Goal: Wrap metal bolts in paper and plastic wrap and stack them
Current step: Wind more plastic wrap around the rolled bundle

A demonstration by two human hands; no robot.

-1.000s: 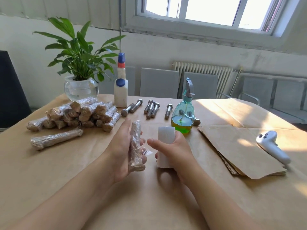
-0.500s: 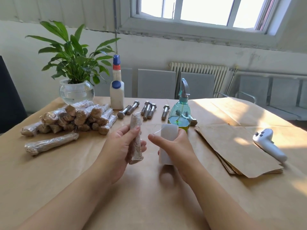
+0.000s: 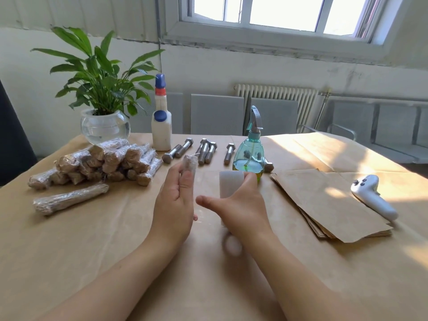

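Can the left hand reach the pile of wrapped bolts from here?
Probably yes: the left hand holds a plastic-wrapped bolt, and bare brown paper table cover lies between it and the pile of wrapped bolts to its left.

A white-framed window [image 3: 278, 17] sits high in the pale, scuffed plaster wall [image 3: 254, 66], and bright daylight falls in a patch on the far right of the brown-paper-covered table [image 3: 324, 149]. Below the window stands a white ribbed radiator [image 3: 275, 98], partly hidden by grey chair backs [image 3: 217, 113]. A metal bench frame [image 3: 382, 126] runs along the right.
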